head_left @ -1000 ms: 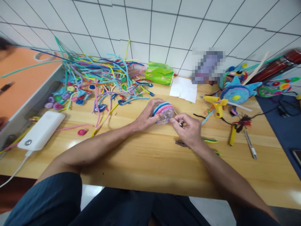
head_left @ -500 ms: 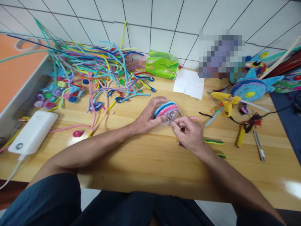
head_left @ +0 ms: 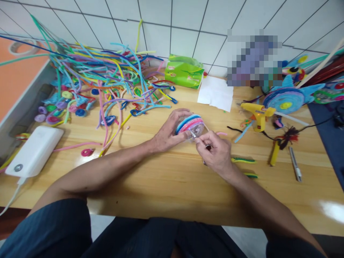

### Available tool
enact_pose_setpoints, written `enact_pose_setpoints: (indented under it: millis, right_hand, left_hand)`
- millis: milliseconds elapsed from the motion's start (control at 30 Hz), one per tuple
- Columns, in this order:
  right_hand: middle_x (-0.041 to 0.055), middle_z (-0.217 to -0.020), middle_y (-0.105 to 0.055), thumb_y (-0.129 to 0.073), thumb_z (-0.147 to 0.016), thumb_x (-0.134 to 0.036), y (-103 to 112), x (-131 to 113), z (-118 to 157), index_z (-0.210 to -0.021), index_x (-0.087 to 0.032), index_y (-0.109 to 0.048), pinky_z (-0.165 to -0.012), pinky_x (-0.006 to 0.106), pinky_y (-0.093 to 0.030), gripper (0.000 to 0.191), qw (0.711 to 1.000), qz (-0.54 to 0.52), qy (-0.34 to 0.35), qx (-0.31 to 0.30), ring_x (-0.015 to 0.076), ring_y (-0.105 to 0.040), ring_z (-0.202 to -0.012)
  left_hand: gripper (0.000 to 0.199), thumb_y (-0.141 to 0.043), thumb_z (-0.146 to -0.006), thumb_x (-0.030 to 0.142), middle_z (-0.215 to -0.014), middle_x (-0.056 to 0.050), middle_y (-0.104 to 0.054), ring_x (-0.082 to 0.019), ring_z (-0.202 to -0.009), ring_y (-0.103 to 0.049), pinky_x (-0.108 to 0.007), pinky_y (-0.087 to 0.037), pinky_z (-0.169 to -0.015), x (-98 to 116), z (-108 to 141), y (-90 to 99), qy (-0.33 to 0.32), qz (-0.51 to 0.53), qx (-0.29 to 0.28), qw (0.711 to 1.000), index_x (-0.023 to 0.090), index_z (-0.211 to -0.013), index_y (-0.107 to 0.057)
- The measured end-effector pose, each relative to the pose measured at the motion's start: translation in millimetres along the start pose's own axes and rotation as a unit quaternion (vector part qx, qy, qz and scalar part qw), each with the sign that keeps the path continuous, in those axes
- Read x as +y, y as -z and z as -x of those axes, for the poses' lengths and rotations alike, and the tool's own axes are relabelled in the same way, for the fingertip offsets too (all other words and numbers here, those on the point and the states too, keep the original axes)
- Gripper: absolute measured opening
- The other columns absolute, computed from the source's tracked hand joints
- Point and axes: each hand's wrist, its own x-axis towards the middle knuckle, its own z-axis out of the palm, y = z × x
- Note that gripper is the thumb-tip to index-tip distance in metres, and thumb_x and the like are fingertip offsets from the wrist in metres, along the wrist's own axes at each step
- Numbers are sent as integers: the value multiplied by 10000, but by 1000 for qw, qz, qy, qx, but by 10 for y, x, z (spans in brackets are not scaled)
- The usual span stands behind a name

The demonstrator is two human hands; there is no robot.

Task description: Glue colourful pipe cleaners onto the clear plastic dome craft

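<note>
My left hand grips a round coiled pipe-cleaner disc with blue, pink and purple rings, tilted on edge above the wooden table. My right hand sits just right of the disc and pinches a small metal tool whose tip touches the disc's lower edge. A thin stick pokes out from the disc toward the right.
A heap of coloured pipe cleaners and small coils fills the back left. A white power bank lies at the left. A green packet, white paper, yellow glue gun, pen and finished coiled figures lie at the back and right.
The view has shifted down and slightly left. My right hand has moved closer to the disc, and the tool tip now touches its lower edge. My left hand keeps its grip.
</note>
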Motion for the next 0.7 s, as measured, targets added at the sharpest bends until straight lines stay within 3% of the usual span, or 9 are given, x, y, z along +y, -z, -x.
enact_pose_setpoints:
  millis: [500,700]
  right_hand:
    - [-122,-508,-489,-659,-990,-193,-12,-20,37,-778,-260,-585,-444,222,-297,234,990,-84,-108,-28,62,-384,-406]
    - [-127,-510,-494,-680,-995,-215,4,-49,51,-786,-263,-607,-445,232,-322,227,983,-110,-146,-33,65,-390,-389]
  left_hand:
    - [648,-744,-1076,625,-1644,-172,-581,-357,-1621,-555,-615,-460,-1398,44,-19,5,11,-9,-11,1000,267,-1584,-560]
    - [623,-732,-1091,584,-1634,-165,-582,-371,-1655,-532,-647,-466,-1392,8,-24,-19,-15,-7,-11,1000,287,-1601,-531]
